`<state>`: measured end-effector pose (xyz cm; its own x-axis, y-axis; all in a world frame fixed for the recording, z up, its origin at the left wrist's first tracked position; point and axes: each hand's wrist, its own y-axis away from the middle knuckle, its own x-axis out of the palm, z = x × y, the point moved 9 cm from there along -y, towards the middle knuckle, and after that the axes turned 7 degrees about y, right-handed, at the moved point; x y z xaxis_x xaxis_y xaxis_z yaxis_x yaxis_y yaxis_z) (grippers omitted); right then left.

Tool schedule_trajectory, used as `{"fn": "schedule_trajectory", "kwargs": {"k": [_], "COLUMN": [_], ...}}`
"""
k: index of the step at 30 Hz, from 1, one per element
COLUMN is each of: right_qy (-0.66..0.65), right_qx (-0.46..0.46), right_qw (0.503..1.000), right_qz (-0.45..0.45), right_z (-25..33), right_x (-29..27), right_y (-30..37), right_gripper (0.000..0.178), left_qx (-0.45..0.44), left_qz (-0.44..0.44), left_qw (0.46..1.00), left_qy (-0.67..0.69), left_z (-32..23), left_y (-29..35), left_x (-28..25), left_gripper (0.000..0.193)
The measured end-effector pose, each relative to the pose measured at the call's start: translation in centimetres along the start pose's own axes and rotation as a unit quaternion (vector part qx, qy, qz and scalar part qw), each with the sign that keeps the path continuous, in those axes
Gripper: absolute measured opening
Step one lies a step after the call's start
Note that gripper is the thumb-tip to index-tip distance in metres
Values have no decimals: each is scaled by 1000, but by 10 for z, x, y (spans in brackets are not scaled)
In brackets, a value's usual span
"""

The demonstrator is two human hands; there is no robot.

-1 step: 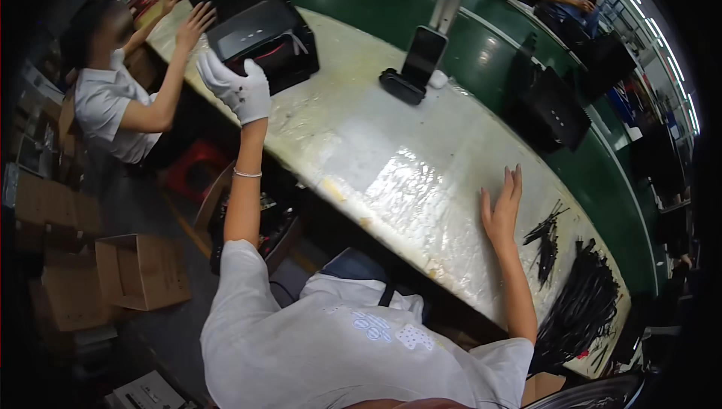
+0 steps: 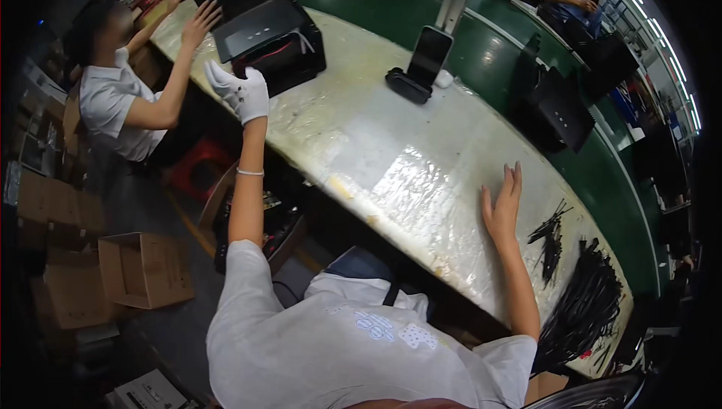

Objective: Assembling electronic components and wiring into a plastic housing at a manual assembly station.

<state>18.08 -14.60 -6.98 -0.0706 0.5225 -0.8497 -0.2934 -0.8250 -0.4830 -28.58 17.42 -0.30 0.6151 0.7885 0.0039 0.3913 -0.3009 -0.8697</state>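
My left hand (image 2: 242,95), in a white glove with dark spots, is raised at the near edge of the table, fingers stretched out and nothing in it. Just beyond its fingertips sits a black boxy device (image 2: 267,29) with a red wire and a pale strip at its front. My bare right hand (image 2: 502,202) is over the right part of the worktable (image 2: 353,138), fingers extended and empty. Beside it lies a small bunch of black cables (image 2: 552,247), and a larger heap of black cables (image 2: 583,304) is nearer the table's right end.
A phone (image 2: 431,56) leans upright by a metal post, with a black case (image 2: 408,86) before it. A co-worker (image 2: 124,101) at left reaches toward the black device. Behind the table runs a green conveyor (image 2: 481,59) carrying black housings (image 2: 553,112). Cardboard boxes (image 2: 143,270) stand on the floor.
The view has shifted slightly, so the table and its things appear a little farther right. Both my hands keep nearly the same pose.
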Motion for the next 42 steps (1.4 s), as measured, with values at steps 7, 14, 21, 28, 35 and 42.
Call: {"fn": "schedule_trajectory", "kwargs": {"k": [7,14,21,28,35,42], "right_qy": [-61,-88,-195,-322,-328,-258], "right_qx": [-73,-78,-152,-136,-3,98], "right_qw": [994,989,962,892,919,954], "right_qz": [60,85,113,287,219,120], "right_z": [84,121,155,161,104,37], "right_x": [53,48,17,-19,-82,-73], "right_y": [-9,-6,11,78,149,110], "right_gripper": [57,62,86,86,49,11], "left_qx": [-221,-222,-233,-206,-70,254], "left_qz": [297,240,288,367,588,586], "left_qw": [927,925,922,867,754,736], "left_qy": [-58,191,114,267,284,224], "left_z": [181,125,-35,-134,-159,-217], "left_y": [26,54,112,211,271,289], "left_x": [54,3,-142,-262,-222,-115], "left_gripper": [58,53,58,43,55,37]}}
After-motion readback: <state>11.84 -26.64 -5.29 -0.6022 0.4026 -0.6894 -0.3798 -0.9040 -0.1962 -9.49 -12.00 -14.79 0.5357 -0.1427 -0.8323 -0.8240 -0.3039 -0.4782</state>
